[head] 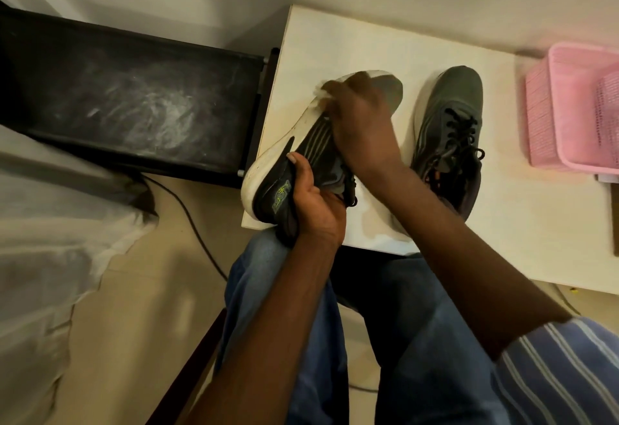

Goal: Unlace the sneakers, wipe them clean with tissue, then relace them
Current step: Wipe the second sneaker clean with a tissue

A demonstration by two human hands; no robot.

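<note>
My left hand (313, 205) grips the heel end of a dark grey fabric sneaker with a thick white sole (268, 170), thumb laid over its side near the yellow-green logo, fingers curled under the collar. The shoe is tipped onto its side, sole turned toward the left of the frame, its heel over my knee in blue jeans (268, 277) and its toe resting on the white table top (335, 52) in the upper middle of the frame. A bit of black lace hangs beside my left palm.

My right hand (360, 113) crosses over from the right and lies on the shoe's forefoot, fingers curled down and pressing a crumpled white tissue (323, 96) against the white sole edge near the toe. Only a small tuft of the tissue shows past my fingers, and it is blurred.

The second dark grey sneaker with black laces (450, 136) stands upright on the table just right of my right wrist, toe pointing to the top of the frame, laces threaded but loose at the top.

A pink plastic mesh basket (569, 106) sits at the right edge of the table. A black dusty box-like unit (127, 103) fills the upper left, beside the table's left edge, with a dark cable (191, 217) running across the beige floor below it. My striped blue sleeve (562, 374) shows at lower right.
</note>
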